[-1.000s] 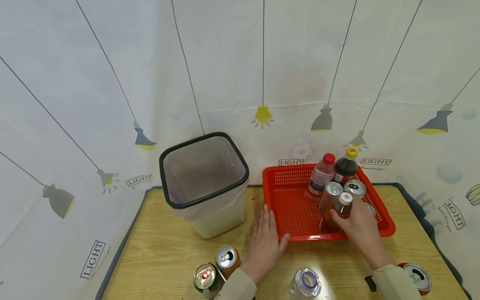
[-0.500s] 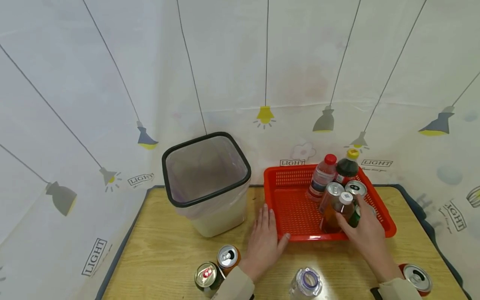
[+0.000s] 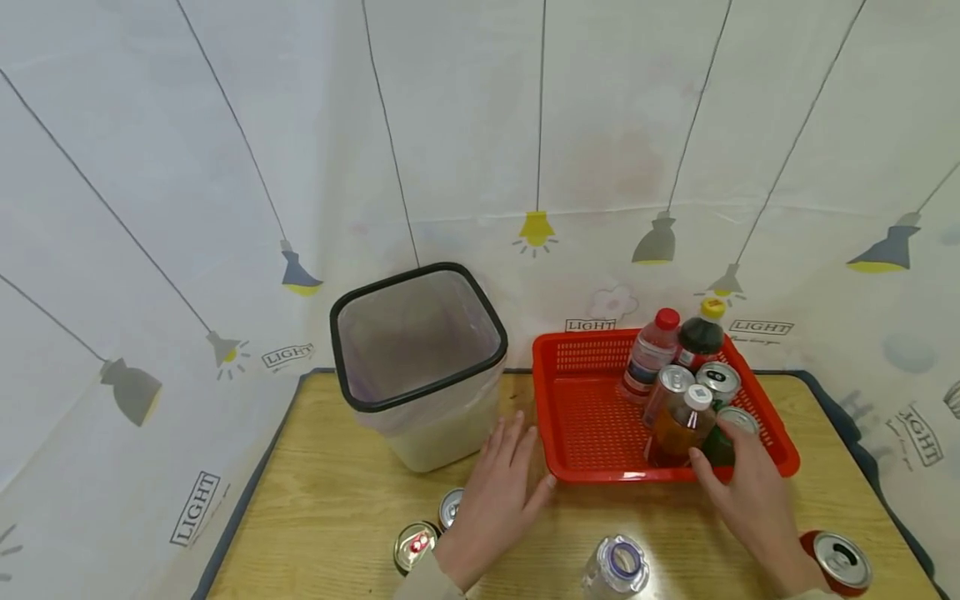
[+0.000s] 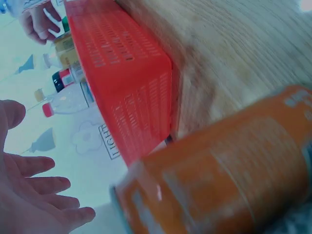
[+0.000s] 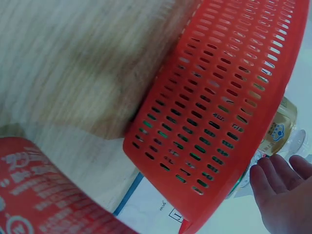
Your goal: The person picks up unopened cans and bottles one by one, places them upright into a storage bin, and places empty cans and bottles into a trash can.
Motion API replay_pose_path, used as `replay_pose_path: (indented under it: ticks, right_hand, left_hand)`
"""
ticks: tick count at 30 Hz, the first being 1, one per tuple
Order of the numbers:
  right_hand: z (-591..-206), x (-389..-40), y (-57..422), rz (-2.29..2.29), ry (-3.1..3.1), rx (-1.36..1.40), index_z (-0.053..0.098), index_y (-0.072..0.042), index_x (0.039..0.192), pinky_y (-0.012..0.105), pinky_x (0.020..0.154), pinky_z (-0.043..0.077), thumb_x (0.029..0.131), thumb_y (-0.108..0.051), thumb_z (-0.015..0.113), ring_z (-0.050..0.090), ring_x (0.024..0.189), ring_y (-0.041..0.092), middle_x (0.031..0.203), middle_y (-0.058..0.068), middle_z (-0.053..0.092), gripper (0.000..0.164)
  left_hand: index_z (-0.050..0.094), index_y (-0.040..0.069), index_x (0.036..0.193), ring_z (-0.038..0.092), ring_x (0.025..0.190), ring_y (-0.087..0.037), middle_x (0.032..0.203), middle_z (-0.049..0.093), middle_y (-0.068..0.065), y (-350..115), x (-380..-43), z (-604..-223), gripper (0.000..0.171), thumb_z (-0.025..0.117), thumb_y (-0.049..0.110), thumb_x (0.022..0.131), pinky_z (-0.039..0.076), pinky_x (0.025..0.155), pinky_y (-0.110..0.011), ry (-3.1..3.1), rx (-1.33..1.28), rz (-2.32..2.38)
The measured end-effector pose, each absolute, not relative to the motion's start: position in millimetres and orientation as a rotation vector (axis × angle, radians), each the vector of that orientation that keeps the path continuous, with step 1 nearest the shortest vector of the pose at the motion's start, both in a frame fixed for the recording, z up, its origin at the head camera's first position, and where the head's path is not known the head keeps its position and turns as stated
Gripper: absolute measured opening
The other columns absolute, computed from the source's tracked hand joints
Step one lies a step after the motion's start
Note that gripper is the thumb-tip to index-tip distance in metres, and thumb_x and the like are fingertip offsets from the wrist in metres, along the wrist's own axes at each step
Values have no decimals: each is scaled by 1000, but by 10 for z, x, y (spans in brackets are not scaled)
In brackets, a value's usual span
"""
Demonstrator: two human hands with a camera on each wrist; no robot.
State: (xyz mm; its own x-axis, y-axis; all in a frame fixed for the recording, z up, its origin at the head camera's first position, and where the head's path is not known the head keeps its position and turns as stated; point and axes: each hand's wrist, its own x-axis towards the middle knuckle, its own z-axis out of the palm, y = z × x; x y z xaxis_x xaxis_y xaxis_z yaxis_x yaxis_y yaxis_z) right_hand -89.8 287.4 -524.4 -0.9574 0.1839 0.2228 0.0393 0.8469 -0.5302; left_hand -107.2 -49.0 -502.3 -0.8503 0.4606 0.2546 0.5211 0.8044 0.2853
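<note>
My right hand [image 3: 757,504] is at the front right rim of the red plastic basket [image 3: 592,429], its fingers relaxed and holding nothing. A white-capped bottle of brown drink [image 3: 678,429] stands by its thumb, and a green can [image 3: 720,446] is partly hidden by its fingers. Behind these stand two more cans, a red-capped bottle [image 3: 651,354] and a yellow-capped cola bottle [image 3: 699,340]. My left hand [image 3: 491,500] is spread just left of the basket with nothing in its grasp. It partly covers an orange can [image 4: 219,175], which shows large in the left wrist view.
A lined trash bin [image 3: 442,433] with a black rim stands left of the basket. A dark green can [image 3: 416,543] is near my left wrist. An uncapped clear bottle [image 3: 615,571] stands at the front, and a red can [image 3: 838,562] beside my right forearm.
My right hand has let go of the brown drink bottle and drawn back right and toward me, uncovering the green can. My left hand has shifted left, away from the basket's rim.
</note>
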Motion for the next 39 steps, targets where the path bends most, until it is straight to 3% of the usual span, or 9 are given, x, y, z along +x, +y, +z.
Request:
replay_pose_path:
  ticks: [15,20,25,27,30,36,39]
  right_hand:
    - [-5267,-857,2851,763,-2770,-169,42,10,145,74,95,43,95,-30,74,46,123,55,139,38,47,71]
    - [-5262,-858,2857,756,-2769,-172,41,10,146,75,96,42,96,-30,73,45,124,56,139,39,46,72]
    - [-5262,-859,2870,748,-2774,-181,41,11,145,75,96,41,96,-30,73,44,124,57,139,39,46,72]
    - [-5261,-862,2867,751,-2780,-185,41,10,146,75,96,41,96,-31,73,44,125,57,140,39,46,72]
    - [-5256,-866,2861,758,-2783,-184,41,10,146,76,96,41,96,-31,73,43,125,57,140,39,45,72]
    - [-5248,-858,2870,772,-2798,-199,39,10,148,77,96,40,97,-32,71,41,125,58,140,40,43,73]
    - [-5269,-855,2879,758,-2803,-207,39,11,147,77,96,40,98,-33,71,42,124,58,140,41,44,73]
  left_hand:
    - [55,1,145,41,146,-39,156,48,-18,-1132,-871,-4962,61,68,38,99,40,114,-56,-2656,-802,-642]
    - [59,-2,140,51,140,-35,150,56,-17,-1404,-831,-4933,55,61,40,103,47,108,-51,-2460,-810,-664]
    - [59,-5,138,54,135,-39,148,57,-18,-1649,-845,-4937,57,49,43,109,35,119,-34,-2316,-796,-680]
    - [60,-6,137,55,133,-40,146,58,-19,-1740,-841,-4958,58,47,44,109,29,121,-30,-2275,-784,-694]
    - [61,-7,135,56,131,-40,144,59,-20,-1859,-817,-5015,59,49,44,108,28,121,-28,-2248,-771,-715]
    - [52,-5,145,53,136,-37,150,54,-19,-1954,-758,-5166,79,53,62,102,45,110,-45,-2488,-728,-636]
    - [48,-4,149,51,138,-36,151,52,-19,-1915,-758,-5232,89,61,66,95,48,106,-52,-2606,-747,-619]
